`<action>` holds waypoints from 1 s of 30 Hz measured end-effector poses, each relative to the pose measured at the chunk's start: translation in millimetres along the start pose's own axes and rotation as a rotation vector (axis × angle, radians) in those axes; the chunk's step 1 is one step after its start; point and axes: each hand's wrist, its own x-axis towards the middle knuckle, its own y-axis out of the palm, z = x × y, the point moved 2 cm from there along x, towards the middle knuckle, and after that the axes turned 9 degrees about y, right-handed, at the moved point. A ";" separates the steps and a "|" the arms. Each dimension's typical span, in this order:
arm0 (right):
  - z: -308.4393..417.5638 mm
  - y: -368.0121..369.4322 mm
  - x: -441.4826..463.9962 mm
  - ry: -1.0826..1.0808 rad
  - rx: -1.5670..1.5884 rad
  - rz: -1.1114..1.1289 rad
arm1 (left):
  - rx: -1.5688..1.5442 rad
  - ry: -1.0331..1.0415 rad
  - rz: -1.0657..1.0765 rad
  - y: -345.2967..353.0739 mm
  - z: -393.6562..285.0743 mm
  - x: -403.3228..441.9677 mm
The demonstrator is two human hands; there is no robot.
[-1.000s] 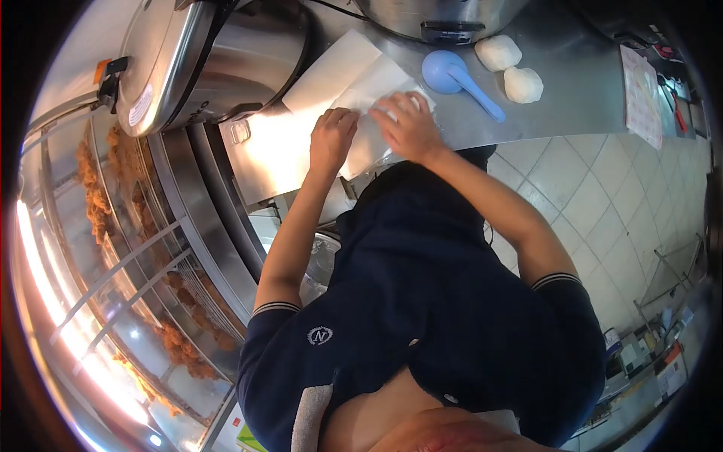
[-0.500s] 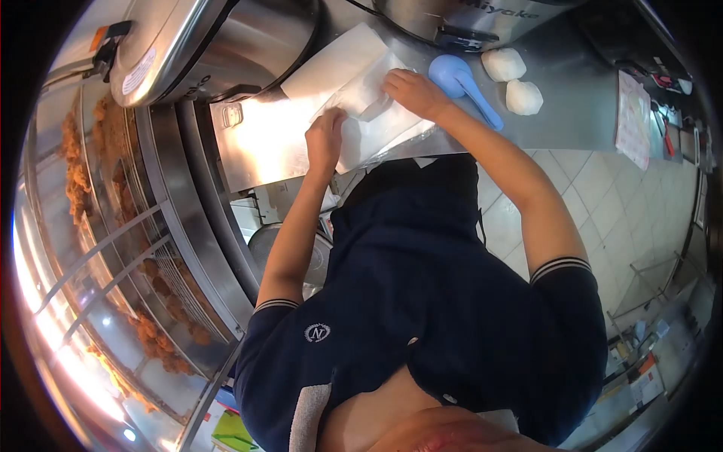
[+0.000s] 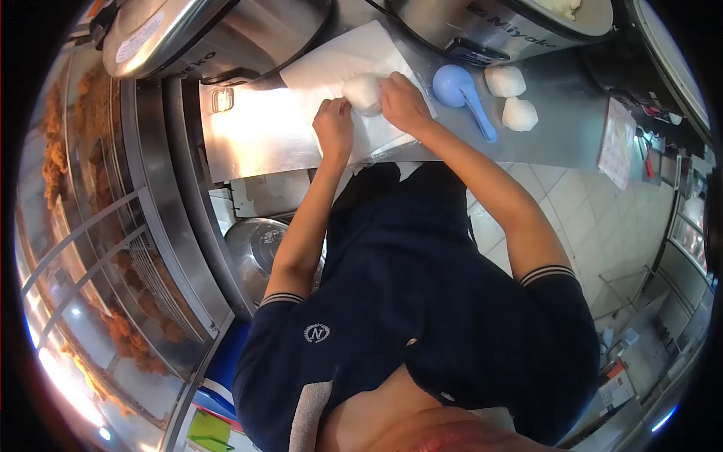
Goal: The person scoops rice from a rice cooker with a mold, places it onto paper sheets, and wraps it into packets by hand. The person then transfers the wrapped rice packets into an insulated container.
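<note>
A rounded white bundle, looking like rice in a thin wrapper [image 3: 363, 94], rests on a stack of white paper sheets [image 3: 305, 75] on the steel counter. My left hand [image 3: 334, 128] is closed at the bundle's near left side, fingertips pinching its wrapper. On the bundle's right side, my right hand [image 3: 404, 104] is closed too, thumb and fingers gripping the wrapper. A blue rice scoop [image 3: 454, 87] lies just right of that hand, its handle toward me. Beyond the scoop sit two more white wrapped bundles, one [image 3: 505, 80] farther back and one [image 3: 520, 114] nearer.
Two steel rice cookers, left [image 3: 256, 38] and right [image 3: 504, 30], stand along the counter's back; white rice shows in the right one. A glass display case [image 3: 113, 248] with fried pieces is on my left. A pink-white packet [image 3: 617, 139] hangs over the counter's right edge.
The wrapper around the bundle has been folded in, and the bundle now looks rounder. My left hand has moved slightly right and nearer to it. The camera view has shifted a little.
</note>
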 end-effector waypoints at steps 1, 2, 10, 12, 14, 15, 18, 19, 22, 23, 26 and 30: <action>-0.8 -2.2 -1.7 0.147 0.167 0.068 | -0.007 -0.009 0.002 2.0 -9.4 -0.1; -8.8 -9.2 5.3 0.258 0.307 0.258 | -0.309 -0.111 -0.084 6.7 -20.0 0.7; 19.9 -97.6 -27.9 0.567 1.335 0.405 | -1.093 -0.178 0.132 18.7 -63.8 18.9; 10.4 -102.5 -47.6 0.559 1.241 0.301 | -1.178 -0.221 0.217 16.4 -80.8 15.6; -0.4 -106.8 -61.3 0.521 1.079 0.247 | -1.165 -0.161 0.434 23.1 -83.5 10.4; -2.6 -112.0 -67.8 0.527 1.081 0.236 | -1.166 -0.158 0.447 26.3 -85.2 4.2; -1.4 -136.7 -84.2 0.516 0.782 0.267 | -1.209 -0.242 0.544 36.0 -98.4 -11.8; -5.4 -147.1 -89.3 0.519 0.783 0.250 | -1.209 -0.231 0.558 34.9 -109.3 -11.8; -24.0 -174.1 -115.4 0.801 0.974 0.402 | -0.977 -0.089 0.812 36.7 -131.1 -10.0; -38.0 -180.6 -125.7 0.800 0.974 0.389 | -0.978 -0.077 0.818 38.6 -135.4 -7.3; -100.1 -192.2 -164.8 0.703 0.847 0.105 | -0.832 0.143 0.900 35.6 -151.1 -3.2; -172.5 -197.5 -181.0 0.854 0.535 0.038 | -0.777 0.191 0.830 47.9 -137.1 0.6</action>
